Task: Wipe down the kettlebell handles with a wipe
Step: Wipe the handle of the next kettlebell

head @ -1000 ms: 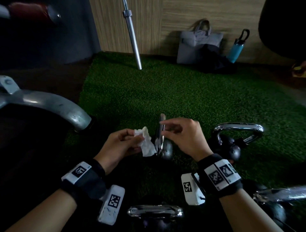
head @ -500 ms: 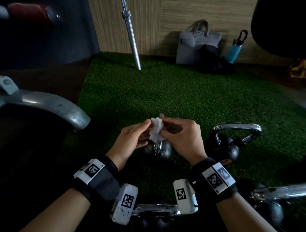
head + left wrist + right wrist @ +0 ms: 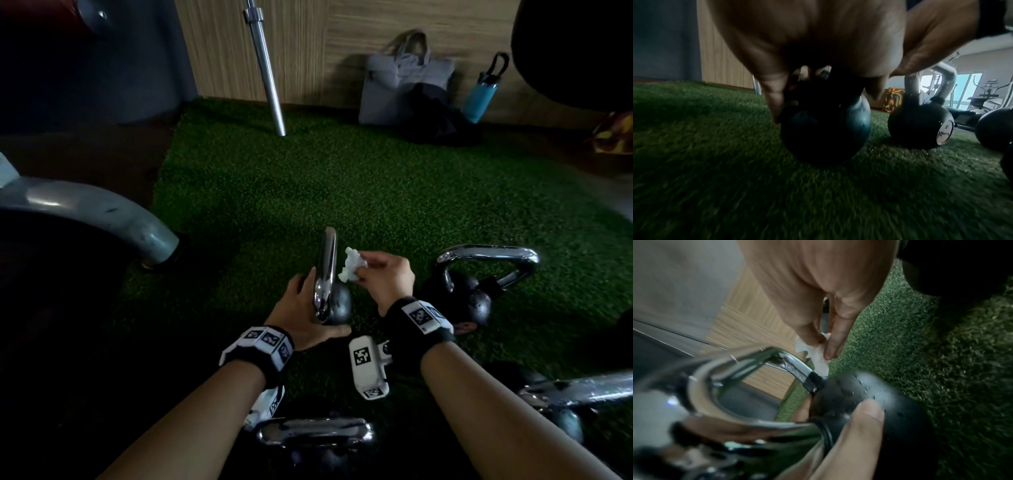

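Observation:
A small black kettlebell (image 3: 337, 305) with a chrome handle (image 3: 325, 267) stands on the green turf (image 3: 308, 192) in the head view. My left hand (image 3: 301, 308) grips its ball from the left, thumb in front; the left wrist view shows the fingers curled round the ball (image 3: 824, 129). My right hand (image 3: 380, 277) pinches a crumpled white wipe (image 3: 352, 269) just right of the handle. In the right wrist view the wipe (image 3: 818, 353) hangs from the fingertips and touches the chrome handle (image 3: 793, 365) near its base, above the ball (image 3: 869, 394).
Three more kettlebells stand close by: one to the right (image 3: 479, 274), one at the bottom (image 3: 315, 435), one at the bottom right (image 3: 582, 394). A grey machine leg (image 3: 102, 219) curves in from the left. A barbell (image 3: 267, 68), grey bag (image 3: 404, 78) and blue bottle (image 3: 479, 96) are by the far wall.
The wipe has passed from my left hand to my right. My left hand dropped to grip the kettlebell's ball, and my right hand moved to the handle's right side.

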Demonstrator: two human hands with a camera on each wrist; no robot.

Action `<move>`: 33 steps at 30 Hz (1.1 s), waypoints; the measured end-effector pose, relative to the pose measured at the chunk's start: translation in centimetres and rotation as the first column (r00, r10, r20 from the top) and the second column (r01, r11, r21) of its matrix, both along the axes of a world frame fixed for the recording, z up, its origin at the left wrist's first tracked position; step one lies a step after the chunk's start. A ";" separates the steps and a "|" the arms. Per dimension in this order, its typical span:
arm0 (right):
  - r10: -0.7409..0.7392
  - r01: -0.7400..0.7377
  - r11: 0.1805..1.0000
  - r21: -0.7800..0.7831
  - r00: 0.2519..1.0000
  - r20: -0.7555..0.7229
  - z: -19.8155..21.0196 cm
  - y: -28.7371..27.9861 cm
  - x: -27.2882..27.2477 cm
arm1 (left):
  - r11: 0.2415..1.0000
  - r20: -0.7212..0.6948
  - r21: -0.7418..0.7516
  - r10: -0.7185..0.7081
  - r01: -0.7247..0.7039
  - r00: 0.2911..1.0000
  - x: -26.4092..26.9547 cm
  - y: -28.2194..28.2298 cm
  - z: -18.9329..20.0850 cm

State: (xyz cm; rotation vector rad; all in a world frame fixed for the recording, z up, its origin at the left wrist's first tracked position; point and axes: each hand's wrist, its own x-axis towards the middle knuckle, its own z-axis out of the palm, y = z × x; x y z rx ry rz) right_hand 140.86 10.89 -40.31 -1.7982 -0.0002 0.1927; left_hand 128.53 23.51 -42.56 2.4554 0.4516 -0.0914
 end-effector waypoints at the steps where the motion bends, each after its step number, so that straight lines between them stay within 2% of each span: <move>1: -0.006 0.005 0.999 -0.053 1.000 -0.004 -0.4 0.5 0.2 | 1.000 0.026 0.006 0.008 -0.008 1.000 0.0 -0.5 0.3; 3: -0.005 0.003 0.994 -0.114 1.000 -0.012 -0.9 1.2 0.4 | 0.999 0.068 0.030 0.016 -0.018 0.998 -0.4 -1.2 0.6; 7: 0.045 -0.048 0.988 -0.144 0.999 -0.028 -1.6 2.2 0.2 | 0.987 0.138 -0.131 0.110 -0.092 0.984 -0.8 -0.6 -0.3; 9: 0.072 -0.072 0.986 -0.148 0.997 -0.008 -1.8 2.6 0.1 | 0.996 0.151 -0.070 0.061 -0.051 0.987 -0.8 -0.6 -0.2; 11: 0.083 -0.083 0.981 -0.174 0.997 -0.006 -1.8 2.8 0.3 | 0.995 0.187 0.091 -0.046 0.029 0.981 -0.8 -0.8 0.4; 12: 0.088 -0.087 0.978 -0.191 0.996 -0.005 -1.7 2.9 0.4 | 0.992 0.182 0.115 -0.067 0.046 0.981 -0.7 -0.9 0.5; 16: 0.131 -0.126 0.972 -0.200 0.991 0.013 -0.3 3.3 1.4 | 0.996 0.160 0.081 -0.034 0.021 0.987 -0.5 -0.6 -0.2; 19: 0.135 -0.123 0.978 -0.168 0.989 0.063 0.3 3.5 1.8 | 0.990 0.148 0.136 -0.067 0.046 0.987 -0.4 -0.3 -1.1; 24: 0.181 -0.180 0.969 -0.171 0.983 -0.013 -0.4 4.0 3.0 | 0.999 0.113 0.043 0.024 -0.029 0.993 -0.2 0.1 -0.6; 26: 0.164 -0.157 0.974 -0.162 0.986 0.032 0.2 4.4 3.5 | 0.998 0.080 0.055 0.014 -0.018 0.997 -0.1 0.4 -1.0; 28: 0.137 -0.115 0.982 -0.152 0.981 0.140 1.6 4.4 3.0 | 0.999 0.070 0.047 0.017 -0.020 0.997 -0.1 0.5 -0.8; 31: 0.193 -0.162 0.977 -0.136 0.947 0.255 1.5 4.1 2.6 | 0.997 0.069 -0.030 0.076 -0.074 0.995 -0.5 0.6 0.1; 33: 0.226 -0.197 0.971 -0.135 0.939 0.258 1.2 4.0 2.9 | 0.993 0.057 -0.068 0.102 -0.098 0.993 -0.5 0.5 0.4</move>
